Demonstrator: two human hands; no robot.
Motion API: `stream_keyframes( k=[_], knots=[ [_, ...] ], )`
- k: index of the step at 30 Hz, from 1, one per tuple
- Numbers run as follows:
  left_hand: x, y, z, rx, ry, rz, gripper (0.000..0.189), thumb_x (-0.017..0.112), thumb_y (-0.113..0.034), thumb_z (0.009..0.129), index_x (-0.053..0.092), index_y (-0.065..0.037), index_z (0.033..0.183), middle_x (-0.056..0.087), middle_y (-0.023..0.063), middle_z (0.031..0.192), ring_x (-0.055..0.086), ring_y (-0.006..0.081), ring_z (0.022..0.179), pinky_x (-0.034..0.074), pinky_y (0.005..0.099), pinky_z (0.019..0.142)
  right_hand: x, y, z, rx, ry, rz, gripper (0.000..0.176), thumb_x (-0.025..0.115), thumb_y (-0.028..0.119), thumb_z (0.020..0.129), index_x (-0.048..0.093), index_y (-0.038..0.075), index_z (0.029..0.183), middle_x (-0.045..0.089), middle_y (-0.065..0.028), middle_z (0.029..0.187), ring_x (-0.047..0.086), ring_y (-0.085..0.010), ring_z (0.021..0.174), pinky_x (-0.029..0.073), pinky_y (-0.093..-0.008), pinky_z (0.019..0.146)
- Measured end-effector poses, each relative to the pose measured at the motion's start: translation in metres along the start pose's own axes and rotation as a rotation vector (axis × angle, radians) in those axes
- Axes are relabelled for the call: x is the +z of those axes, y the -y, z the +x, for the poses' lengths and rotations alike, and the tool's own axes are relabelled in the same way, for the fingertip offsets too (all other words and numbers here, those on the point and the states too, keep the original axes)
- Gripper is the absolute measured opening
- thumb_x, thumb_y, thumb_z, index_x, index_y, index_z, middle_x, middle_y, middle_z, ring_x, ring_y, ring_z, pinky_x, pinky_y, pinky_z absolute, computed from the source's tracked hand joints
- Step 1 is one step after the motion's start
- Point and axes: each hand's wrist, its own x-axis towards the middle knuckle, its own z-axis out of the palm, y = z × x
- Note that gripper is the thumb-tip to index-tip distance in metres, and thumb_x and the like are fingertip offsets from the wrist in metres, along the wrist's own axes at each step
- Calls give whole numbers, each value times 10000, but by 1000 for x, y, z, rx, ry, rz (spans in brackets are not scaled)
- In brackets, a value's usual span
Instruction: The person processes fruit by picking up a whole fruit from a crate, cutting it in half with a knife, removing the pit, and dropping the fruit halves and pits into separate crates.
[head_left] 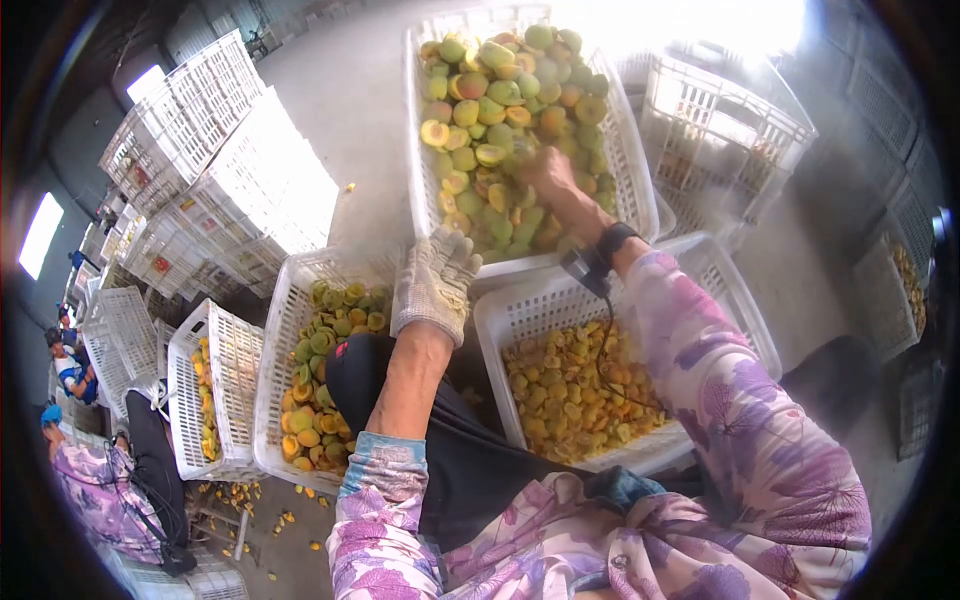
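My left hand [437,281], in a grey-white knit glove, rests at the near left corner of a white plastic crate [417,150], its fingers stretched out. This crate holds many green, yellow and reddish fruits [500,90], several cut in half; they look like peaches or apricots. Bare and smeared by motion, my right hand [548,176] reaches down among the fruit. Its fingers are blurred, so any fruit in them is hidden. A dark band [615,238] circles the right wrist, and a small dark device [585,270] with a cord hangs beside it.
Between my legs stands a crate [497,340] of small yellow-orange pieces. On the left are a crate [275,350] of fruit halves and another crate [225,380]. Stacked crates [230,170] rise behind. More crates [725,120] stand right. A person [110,480] sits far left.
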Motion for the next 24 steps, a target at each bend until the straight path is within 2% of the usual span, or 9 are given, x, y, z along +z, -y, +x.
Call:
stream_keyframes(
  k=[5,7,8,12,16,18,19,21,24],
  knots=[
    [7,-3,-4,27,-48,33,436,417,-353,995,483,-12,1258,550,125,1185,569,267,1037,504,431,897,24,25,-41,-191,133,-315,196,653,197,830,683,9,873,671,-148,765,657,-263,690,510,-380,604],
    [7,-7,-3,32,-62,46,437,416,-356,995,484,-13,1257,551,123,1182,569,267,1037,504,430,897,37,24,-55,-593,8,-250,160,631,148,812,681,25,901,660,-176,827,649,-327,778,510,-404,669],
    [4,-6,-1,27,-55,38,435,416,-359,995,492,-15,1250,553,122,1180,570,267,1038,505,430,896,42,31,-51,-403,112,-379,208,655,123,739,681,42,929,660,-178,854,640,-354,808,508,-412,697],
    [-14,-6,5,19,25,-64,423,415,-357,997,512,-20,1233,565,118,1179,578,265,1041,507,430,895,22,22,-46,-407,343,-356,306,675,104,676,662,31,973,660,-162,870,645,-334,829,507,-399,692],
    [-8,-12,-4,62,-7,5,413,407,-349,1002,516,-25,1232,579,114,1183,592,255,1033,506,438,903,-19,4,-55,-336,457,23,382,700,156,686,630,34,1041,647,-167,961,616,-335,911,493,-392,740],
    [0,-11,-9,66,-14,21,420,409,-356,1000,511,-25,1238,580,114,1179,592,255,1033,505,438,904,8,-41,-39,-760,450,-183,379,682,173,711,616,30,1055,636,-173,977,601,-341,935,481,-420,776],
    [4,-10,-11,75,-23,34,428,412,-362,998,506,-25,1244,580,113,1175,593,256,1032,504,439,904,3,-31,-48,-757,443,-184,379,682,173,711,616,30,1055,636,-173,977,601,-341,935,481,-420,776],
    [1,-5,-1,52,-18,30,435,414,-368,996,502,-25,1249,579,111,1170,591,254,1029,503,438,904,-5,2,-69,-456,452,-541,379,665,196,726,612,31,1063,619,-193,1002,585,-358,963,469,-447,817],
    [1,-6,6,38,-25,26,443,424,-373,991,495,-24,1254,574,107,1165,586,249,1027,500,438,906,-11,-4,-52,-372,411,-261,342,657,191,779,622,57,1092,624,-132,1028,612,-267,910,493,-363,772]
  ],
)
